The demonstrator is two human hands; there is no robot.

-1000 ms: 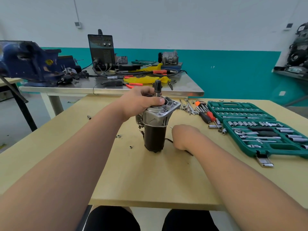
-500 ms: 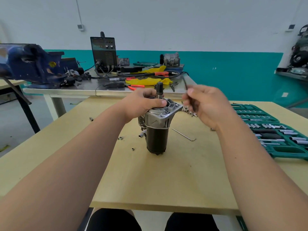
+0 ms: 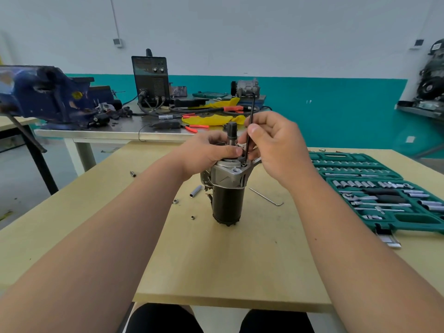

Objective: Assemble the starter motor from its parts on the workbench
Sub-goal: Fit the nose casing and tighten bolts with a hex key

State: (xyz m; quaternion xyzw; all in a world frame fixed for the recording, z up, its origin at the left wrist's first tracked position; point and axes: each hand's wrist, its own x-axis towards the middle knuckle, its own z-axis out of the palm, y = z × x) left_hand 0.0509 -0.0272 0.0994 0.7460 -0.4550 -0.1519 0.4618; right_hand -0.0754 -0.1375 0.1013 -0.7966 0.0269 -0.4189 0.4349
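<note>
Far left, well beyond the left hand: one blue vise (image 3: 48, 94) on a steel table (image 3: 108, 134). One black machine with knobs (image 3: 151, 78) on the same table, cables hanging from its front.

Wooden workbench (image 3: 216, 260), left of and beneath the left forearm: four small loose pieces.
- one dark sleeve (image 3: 132, 174), farthest out
- one nut (image 3: 175, 201)
- one silver sleeve (image 3: 195, 191), just beside the motor
- one tiny ring (image 3: 192, 217), nearest the bench's front edge

Left hand (image 3: 209, 150): fingers curled over the top of the starter motor (image 3: 227, 200), thumb lying along the rim next to the shaft (image 3: 232, 133). One motor, upright on the bench between the two forearms, black body down, silver housing up.

Right hand (image 3: 276, 145): just right of the shaft, thumb and forefinger pinching one dark hex key (image 3: 251, 121). The long arm stands near upright, with its bend at the top. The lower tip meets the housing flange close to the left thumb; whether it sits in a screw head cannot be told.

Below the right wrist: a second hex key (image 3: 266, 197), silver, flat on the bench and apart from the motor.

Right of the right forearm: one green socket case (image 3: 374, 188), open, both halves filled with sockets and handles.
</note>
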